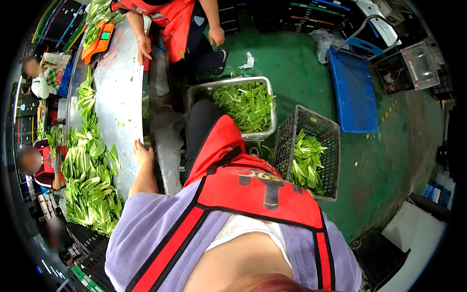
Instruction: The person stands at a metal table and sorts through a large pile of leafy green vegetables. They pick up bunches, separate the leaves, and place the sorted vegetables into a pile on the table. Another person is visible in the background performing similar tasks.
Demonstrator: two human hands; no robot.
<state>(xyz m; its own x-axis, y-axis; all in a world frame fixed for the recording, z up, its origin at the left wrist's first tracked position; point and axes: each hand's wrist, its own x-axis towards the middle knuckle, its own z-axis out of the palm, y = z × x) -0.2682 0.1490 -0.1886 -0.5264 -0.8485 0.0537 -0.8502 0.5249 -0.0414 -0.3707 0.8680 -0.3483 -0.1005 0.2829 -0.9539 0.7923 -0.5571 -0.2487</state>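
Note:
My left hand (142, 153) rests on the edge of the metal table (119, 92), its fingers stretched out and nothing in them. Beyond it, a long heap of leafy green vegetables (87, 180) with pale stalks runs along the table's left side. A small loose bunch of greens (113, 155) lies nearest the hand. My right hand does not show; my body and red apron (243, 190) block that side. Close to my right stands a dark plastic crate (331, 165) with leafy greens (307, 158) in it.
A pale-rimmed tub (268, 90) of loose green leaves stands in front of me. Ahead, a co-worker in a red apron (170, 24) stands by the table, near an orange scale (98, 43). A blue flatbed trolley (352, 90) is at the right. Other people are across the table.

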